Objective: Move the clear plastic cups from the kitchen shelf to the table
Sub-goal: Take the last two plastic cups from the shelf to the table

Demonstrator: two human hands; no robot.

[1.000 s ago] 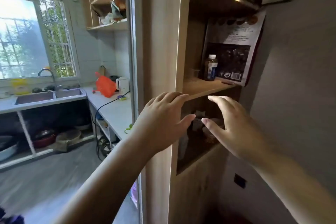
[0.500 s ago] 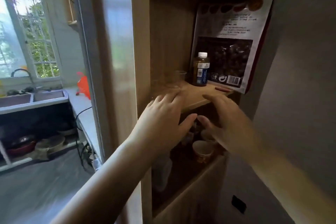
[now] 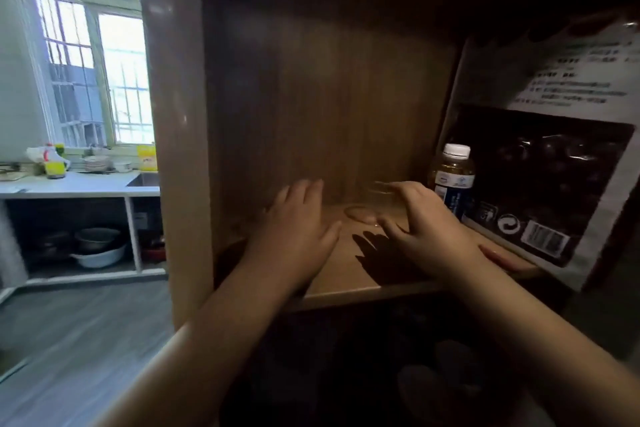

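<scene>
A clear plastic cup (image 3: 379, 199) stands on the wooden kitchen shelf (image 3: 349, 274), near the back panel, faint and hard to make out. My right hand (image 3: 420, 224) hovers just in front of and to the right of it, fingers spread and curved toward the cup, with no grip visible. Inside the shelf on the left my left hand (image 3: 299, 230) is flat with fingers apart, holding nothing. Whether another cup stands behind my left hand I cannot tell.
A small bottle with a white cap (image 3: 452, 177) and a large dark printed bag (image 3: 547, 163) stand at the shelf's right. Cups sit in the dark compartment below (image 3: 446, 374). To the left is a kitchen counter (image 3: 69, 185) with a sink, dishes and bowls underneath.
The view has moved closer to the shelf and turned right. Both hands have risen from the lower shelf edge into the compartment, the right one reaching the clear cup.
</scene>
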